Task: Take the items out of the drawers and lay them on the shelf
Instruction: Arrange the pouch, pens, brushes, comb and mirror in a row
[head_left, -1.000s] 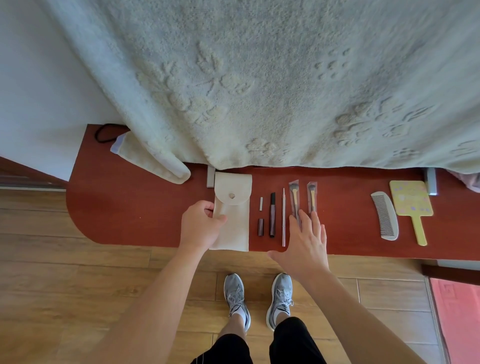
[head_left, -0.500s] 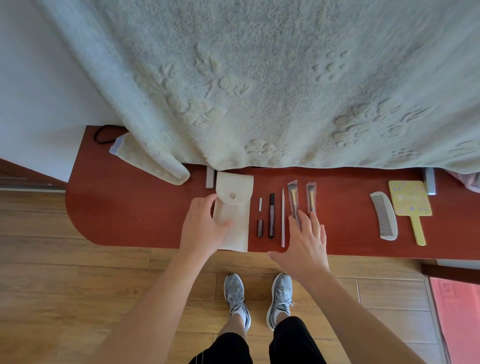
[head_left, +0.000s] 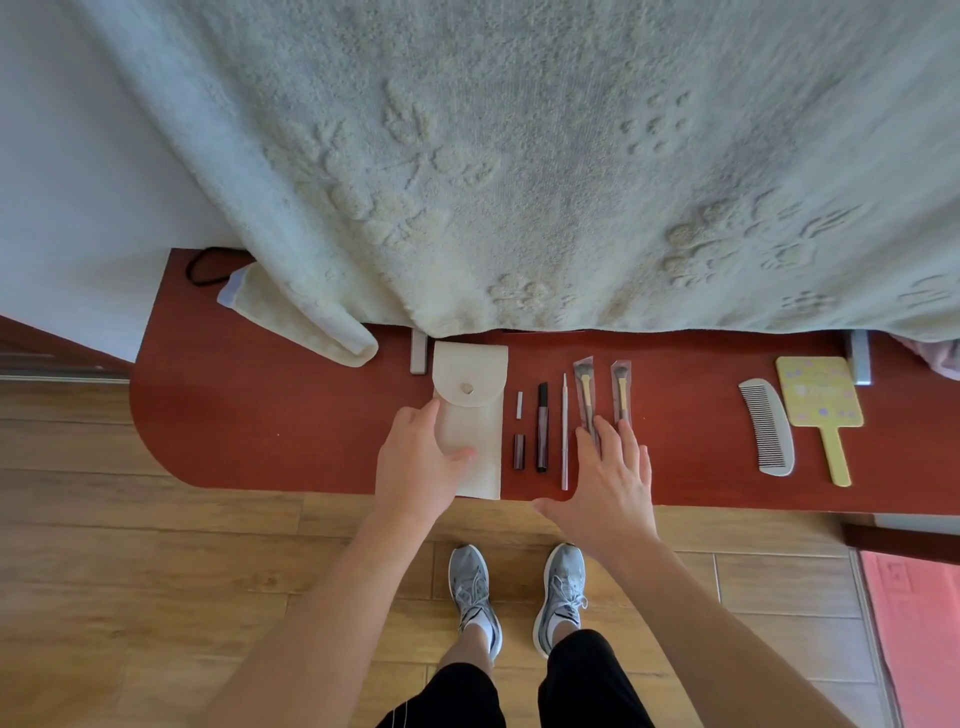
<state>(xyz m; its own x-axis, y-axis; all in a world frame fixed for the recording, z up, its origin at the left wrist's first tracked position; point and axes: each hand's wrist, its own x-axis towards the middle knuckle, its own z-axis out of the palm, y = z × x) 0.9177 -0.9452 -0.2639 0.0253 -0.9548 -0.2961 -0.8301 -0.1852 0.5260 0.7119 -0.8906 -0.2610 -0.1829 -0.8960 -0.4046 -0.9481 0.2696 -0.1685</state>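
A cream cloth pouch (head_left: 475, 410) with a snap button lies flat on the red-brown shelf (head_left: 270, 426). My left hand (head_left: 421, 467) rests on the pouch's left half, fingers spread, thumb across it. Right of the pouch lie a small white stick (head_left: 519, 403), a short dark tube (head_left: 518, 451), a dark mascara tube (head_left: 542, 426), a thin pink pencil (head_left: 564, 431) and two wrapped brushes (head_left: 584, 384) (head_left: 621, 387). My right hand (head_left: 610, 483) lies flat and open, fingertips on the lower ends of the brushes. Further right are a grey comb (head_left: 769, 426) and a yellow hand mirror (head_left: 821, 400).
A thick pale blanket (head_left: 519, 156) hangs over the back of the shelf, with a rolled corner (head_left: 311, 322) at the left and a black cord (head_left: 200, 265) beside it. Wooden floor (head_left: 156, 571) and my grey shoes (head_left: 519, 592) are below. A pink mat (head_left: 919, 623) lies at the lower right.
My left hand has gone from gripping the pouch's left edge to lying flatter on it, a little lower. My right hand has stayed on the brushes.
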